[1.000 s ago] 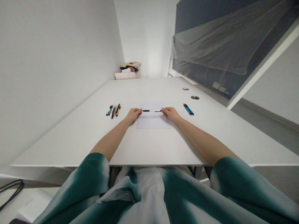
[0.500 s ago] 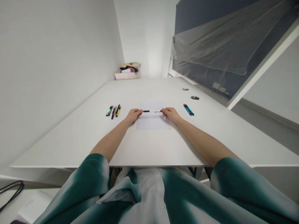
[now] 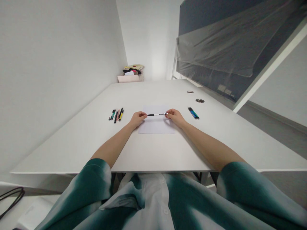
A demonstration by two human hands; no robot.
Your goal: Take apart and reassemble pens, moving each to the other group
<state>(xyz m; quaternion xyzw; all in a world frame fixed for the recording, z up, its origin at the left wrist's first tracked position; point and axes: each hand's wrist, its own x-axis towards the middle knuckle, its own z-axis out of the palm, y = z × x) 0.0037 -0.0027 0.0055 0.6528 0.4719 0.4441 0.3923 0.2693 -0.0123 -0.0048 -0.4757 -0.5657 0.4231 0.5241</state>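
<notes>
A black-and-white pen (image 3: 156,114) is held level above a sheet of white paper (image 3: 156,127). My left hand (image 3: 138,118) pinches its black end at the left. At the other end, the fingers of my right hand (image 3: 175,117) are closed on the pen's tip, beside the clip. The paper lies flat on the table between my forearms, its side edges partly hidden by my hands.
Several pens and markers (image 3: 116,115) lie to the left on the white table (image 3: 153,153). Blue and green pens (image 3: 193,113) lie on the right. Two round metal fittings (image 3: 200,100) sit farther back. A box of items (image 3: 130,76) stands at the far end.
The pen has rolled slightly about its length, so its clip now shows more plainly near my right hand. The paper has shifted a little to the left.
</notes>
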